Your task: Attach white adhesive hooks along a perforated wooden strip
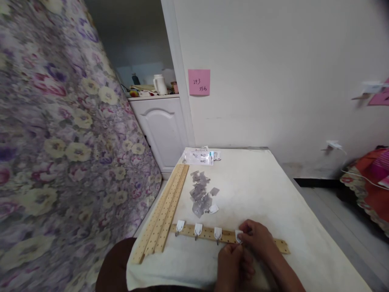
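Note:
A perforated wooden strip [209, 232] lies crosswise near the table's front edge, with three white adhesive hooks [198, 229] stuck along it. My right hand [258, 240] rests on the strip, fingers pinched on a fourth white hook [238, 236]. My left hand [233, 263] is just below it, fingers curled toward that same hook; what it holds is hidden. A pile of grey hook pieces [200, 193] lies in the middle of the table.
Several more wooden strips [165, 211] lie lengthwise along the left edge of the white table [273, 194]. A clear packet [199, 157] sits at the far end. A floral cloth [60, 142] hangs at left, a white cabinet [162, 129] behind.

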`<state>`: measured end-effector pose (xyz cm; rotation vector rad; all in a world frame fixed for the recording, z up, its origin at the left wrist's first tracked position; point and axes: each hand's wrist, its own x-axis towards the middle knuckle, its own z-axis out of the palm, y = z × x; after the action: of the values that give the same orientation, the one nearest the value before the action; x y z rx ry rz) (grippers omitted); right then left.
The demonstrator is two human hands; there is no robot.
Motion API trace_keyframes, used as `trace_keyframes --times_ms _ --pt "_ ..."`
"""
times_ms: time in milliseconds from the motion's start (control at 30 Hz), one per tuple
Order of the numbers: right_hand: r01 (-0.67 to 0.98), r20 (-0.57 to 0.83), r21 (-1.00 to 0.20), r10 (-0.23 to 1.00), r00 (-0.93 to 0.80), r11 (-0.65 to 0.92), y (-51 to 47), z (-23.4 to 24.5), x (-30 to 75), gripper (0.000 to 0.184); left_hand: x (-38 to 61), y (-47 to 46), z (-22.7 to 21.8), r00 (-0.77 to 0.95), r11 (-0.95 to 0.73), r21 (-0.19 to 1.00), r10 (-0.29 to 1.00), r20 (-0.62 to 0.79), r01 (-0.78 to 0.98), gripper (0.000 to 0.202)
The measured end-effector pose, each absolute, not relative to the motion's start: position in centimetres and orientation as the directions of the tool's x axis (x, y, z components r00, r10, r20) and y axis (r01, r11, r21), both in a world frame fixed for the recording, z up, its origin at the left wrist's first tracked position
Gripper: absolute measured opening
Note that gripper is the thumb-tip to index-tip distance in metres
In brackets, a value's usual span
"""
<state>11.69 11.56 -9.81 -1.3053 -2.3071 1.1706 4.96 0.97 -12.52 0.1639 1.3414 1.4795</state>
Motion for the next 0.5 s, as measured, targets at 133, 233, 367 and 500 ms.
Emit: trace_keyframes --times_ms 133,233,367,500 --pt "0.597 -0.213 -0.762 0.773 -0.597 0.25 12.2 -9.7 11.5 0.004 5.0 1.0 -12.5 -0.396 0.201 0.764 0.759 -0.517 -0.614 0.035" --pt "0.582 -0.307 -0.8 0.734 -0.606 0.145 12.5 -9.6 11.2 0.006 5.0 1.0 -12.3 -0.4 0.201 0.768 0.758 -0.515 -0.608 0.037" --pt "0.572 -0.404 -0.819 0.668 -0.626 0.04 12.7 -9.1 10.8 0.015 4.9 1.0 -12.5 -0.384 0.2 0.754 0.762 -0.521 -0.626 0.039" --pt "0.566 -0.429 -0.823 0.615 -0.661 0.034 12.9 -8.8 10.6 0.018 4.8 1.0 -12.9 -0.368 0.207 0.747 0.768 -0.524 -0.632 0.038"
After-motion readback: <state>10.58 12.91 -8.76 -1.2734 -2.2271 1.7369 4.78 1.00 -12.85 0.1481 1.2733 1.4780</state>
